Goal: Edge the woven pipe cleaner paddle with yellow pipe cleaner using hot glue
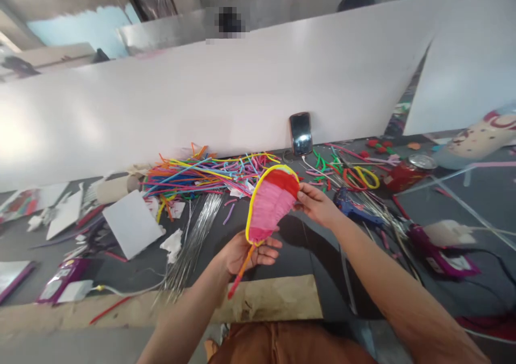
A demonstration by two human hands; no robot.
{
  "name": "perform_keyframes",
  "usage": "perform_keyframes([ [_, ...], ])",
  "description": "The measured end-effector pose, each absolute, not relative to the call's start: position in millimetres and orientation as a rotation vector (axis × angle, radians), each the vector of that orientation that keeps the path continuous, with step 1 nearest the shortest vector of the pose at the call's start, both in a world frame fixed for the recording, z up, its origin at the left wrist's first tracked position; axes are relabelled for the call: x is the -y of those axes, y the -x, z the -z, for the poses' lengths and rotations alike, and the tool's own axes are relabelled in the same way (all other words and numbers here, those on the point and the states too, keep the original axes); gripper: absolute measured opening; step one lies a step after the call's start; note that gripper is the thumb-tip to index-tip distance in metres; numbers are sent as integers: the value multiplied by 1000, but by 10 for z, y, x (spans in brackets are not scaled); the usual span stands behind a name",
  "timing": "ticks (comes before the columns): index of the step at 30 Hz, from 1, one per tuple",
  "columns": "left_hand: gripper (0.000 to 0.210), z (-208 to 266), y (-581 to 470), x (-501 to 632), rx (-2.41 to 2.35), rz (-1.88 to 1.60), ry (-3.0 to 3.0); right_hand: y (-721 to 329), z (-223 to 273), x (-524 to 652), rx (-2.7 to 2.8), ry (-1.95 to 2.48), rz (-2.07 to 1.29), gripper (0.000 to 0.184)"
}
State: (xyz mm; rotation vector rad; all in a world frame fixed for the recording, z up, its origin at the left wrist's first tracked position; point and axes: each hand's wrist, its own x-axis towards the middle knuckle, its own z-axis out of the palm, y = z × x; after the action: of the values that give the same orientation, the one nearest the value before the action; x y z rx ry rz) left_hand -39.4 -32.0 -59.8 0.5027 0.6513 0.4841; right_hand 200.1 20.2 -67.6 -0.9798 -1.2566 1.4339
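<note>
A pink and red fabric petal (271, 207) with a yellow pipe-cleaner rim hangs tilted over the middle of the table. Its orange-red stem (241, 278) points down toward me. My right hand (316, 204) pinches the petal's right edge between thumb and fingertips. Palm up below the petal's base is my left hand (248, 254), its fingers stretched out and apart. The stem crosses over this palm, and part of the hand is hidden behind the petal. Behind them lies a pile of coloured pipe cleaners (189, 176); thin metal wires (197, 240) lie to the left.
A phone (301, 133) leans on the white partition (226, 95). On the right are a blue glue gun (357, 209), a red can (411, 171), a tumbler (479, 138) and a purple device (443, 254) with cables. White card (133, 224) and another purple device (64, 280) lie left.
</note>
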Motion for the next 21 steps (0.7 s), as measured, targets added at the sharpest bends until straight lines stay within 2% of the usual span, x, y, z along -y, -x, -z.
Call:
perform_keyframes([
  [4, 33, 537, 370, 519, -732, -714, -555, -2061, 635, -176, 1369, 1083, -1291, 49],
  [13, 49, 728, 205, 1029, -1066, -1023, -655, -3008, 709, 145, 1523, 1659, -626, 30],
  [17, 50, 810, 207, 1203, -1094, -914, -803, -2923, 756, -2, 1771, 1789, -413, 21],
  [21, 50, 876, 456, 1344, -1469, -810, -1411, -2711, 831, -166, 1924, 1927, -281, 25],
])
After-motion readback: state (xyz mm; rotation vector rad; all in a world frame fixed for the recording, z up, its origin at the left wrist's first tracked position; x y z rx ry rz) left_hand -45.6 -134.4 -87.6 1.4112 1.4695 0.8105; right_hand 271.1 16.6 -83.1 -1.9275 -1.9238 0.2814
